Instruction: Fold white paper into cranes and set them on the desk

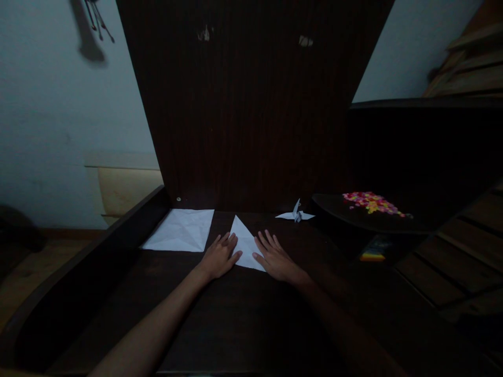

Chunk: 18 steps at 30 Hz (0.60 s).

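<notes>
A white sheet of paper folded into a triangle (244,248) lies on the dark wooden desk (220,324), one point facing away from me. My left hand (220,255) rests on its left edge, fingers stretched out. Flat along the right edge lies my right hand (276,257), its fingers spread. Parts of the triangle are hidden under both hands. Beyond my left hand is a larger creased white sheet (183,230). A white folded paper crane (297,213) stands farther back, to the right of the triangle.
On a dark curved shelf (334,209) at the right sits a pile of small pink, red and yellow pieces (371,201). A tall dark panel (251,115) rises behind the desk. A raised side board (90,262) borders the left.
</notes>
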Each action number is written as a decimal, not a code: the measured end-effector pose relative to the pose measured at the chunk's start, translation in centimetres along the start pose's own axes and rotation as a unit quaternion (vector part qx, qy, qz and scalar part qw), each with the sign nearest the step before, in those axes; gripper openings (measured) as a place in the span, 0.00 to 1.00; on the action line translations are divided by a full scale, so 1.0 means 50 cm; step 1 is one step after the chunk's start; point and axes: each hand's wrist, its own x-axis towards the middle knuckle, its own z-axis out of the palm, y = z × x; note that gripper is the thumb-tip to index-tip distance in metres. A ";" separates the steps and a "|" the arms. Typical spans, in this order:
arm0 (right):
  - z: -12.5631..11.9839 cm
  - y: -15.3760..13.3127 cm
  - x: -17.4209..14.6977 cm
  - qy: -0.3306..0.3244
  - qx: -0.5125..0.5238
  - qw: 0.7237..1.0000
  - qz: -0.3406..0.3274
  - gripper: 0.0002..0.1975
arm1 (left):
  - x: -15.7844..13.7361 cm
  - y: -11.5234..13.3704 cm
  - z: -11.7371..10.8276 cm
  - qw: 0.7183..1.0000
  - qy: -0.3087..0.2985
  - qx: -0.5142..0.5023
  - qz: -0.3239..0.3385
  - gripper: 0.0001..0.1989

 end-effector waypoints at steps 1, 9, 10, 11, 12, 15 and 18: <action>0.000 0.002 0.000 0.000 -0.002 1.000 0.000 0.33 | 0.000 -0.001 0.002 1.000 0.012 -0.003 -0.019 0.32; -0.003 0.004 0.002 0.009 -0.012 1.000 -0.021 0.31 | 0.004 -0.007 0.007 0.991 0.056 -0.072 -0.100 0.39; -0.004 0.003 0.002 0.016 -0.013 1.000 -0.021 0.31 | 0.004 -0.007 0.006 0.990 0.056 -0.082 -0.097 0.38; -0.006 0.001 0.002 0.023 -0.015 0.999 -0.020 0.31 | 0.004 -0.006 0.006 0.989 0.056 -0.093 -0.097 0.37; -0.008 0.000 0.003 0.032 -0.017 0.999 -0.019 0.30 | 0.004 -0.006 0.005 0.988 0.059 -0.105 -0.100 0.37; -0.014 -0.005 0.005 0.060 -0.019 0.998 -0.014 0.28 | 0.004 -0.004 0.001 0.979 0.073 -0.157 -0.112 0.36; -0.016 -0.006 0.006 0.083 -0.018 0.996 -0.009 0.26 | 0.004 -0.004 -0.004 0.965 0.092 -0.217 -0.112 0.34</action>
